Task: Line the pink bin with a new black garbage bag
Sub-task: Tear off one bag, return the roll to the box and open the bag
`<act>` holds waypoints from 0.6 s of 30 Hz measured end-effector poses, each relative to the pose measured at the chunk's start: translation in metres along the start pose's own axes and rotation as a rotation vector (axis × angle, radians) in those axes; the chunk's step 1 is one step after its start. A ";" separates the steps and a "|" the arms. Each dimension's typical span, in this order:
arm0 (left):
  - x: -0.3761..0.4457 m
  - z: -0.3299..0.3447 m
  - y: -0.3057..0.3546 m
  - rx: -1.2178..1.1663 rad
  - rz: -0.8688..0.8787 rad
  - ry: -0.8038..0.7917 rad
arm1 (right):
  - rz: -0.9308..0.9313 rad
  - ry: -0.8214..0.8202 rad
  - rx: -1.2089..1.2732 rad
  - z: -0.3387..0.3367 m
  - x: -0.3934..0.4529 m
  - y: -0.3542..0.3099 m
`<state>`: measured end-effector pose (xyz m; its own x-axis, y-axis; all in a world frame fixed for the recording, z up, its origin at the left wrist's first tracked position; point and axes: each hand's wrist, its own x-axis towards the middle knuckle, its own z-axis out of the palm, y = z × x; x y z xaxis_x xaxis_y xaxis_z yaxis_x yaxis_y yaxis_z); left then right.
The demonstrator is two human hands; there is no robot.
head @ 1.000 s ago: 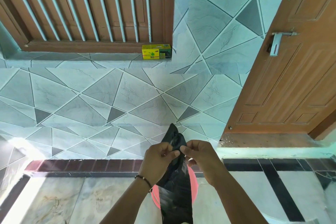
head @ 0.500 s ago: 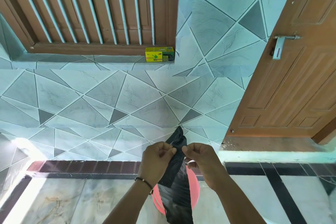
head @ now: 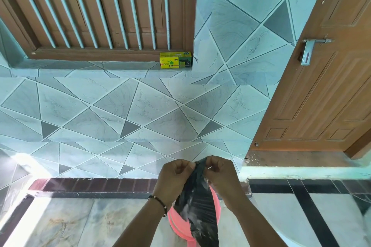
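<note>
A black garbage bag hangs crumpled and narrow between my hands, low in the middle of the view. My left hand pinches its top edge from the left. My right hand pinches the same edge from the right, fingertips almost touching the left ones. The pink bin stands on the floor right below, mostly hidden by the bag and my forearms; only parts of its rim and wall show.
A yellow-green bin-bag box sits on the window sill against the tiled wall. A brown wooden door with a metal handle stands at the right above a raised step. Marble floor spreads to the left and right.
The bag's top tip, which stuck up above my fingers, is now drawn down between them. My hands have stayed close together, working the bag's edge.
</note>
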<state>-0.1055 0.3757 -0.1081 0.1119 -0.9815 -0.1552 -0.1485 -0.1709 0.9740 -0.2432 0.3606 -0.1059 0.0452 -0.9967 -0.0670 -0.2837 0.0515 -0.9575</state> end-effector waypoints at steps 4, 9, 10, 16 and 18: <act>-0.001 0.001 0.003 0.210 0.095 -0.005 | -0.151 0.041 -0.275 -0.003 0.003 0.001; -0.001 0.003 0.001 0.417 0.206 -0.081 | -0.170 -0.022 -0.232 -0.006 0.005 0.002; 0.000 0.003 0.000 0.450 0.225 -0.076 | -0.176 -0.031 -0.234 -0.007 0.005 0.003; 0.004 0.004 -0.002 0.517 0.336 0.118 | -0.136 -0.052 -0.234 -0.013 0.008 0.006; 0.006 0.002 -0.001 0.523 0.319 0.142 | -0.090 -0.038 -0.222 -0.015 0.009 0.008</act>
<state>-0.1070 0.3695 -0.1108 0.1062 -0.9763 0.1883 -0.6534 0.0742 0.7533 -0.2600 0.3513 -0.1103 0.1144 -0.9934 0.0016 -0.4799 -0.0567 -0.8755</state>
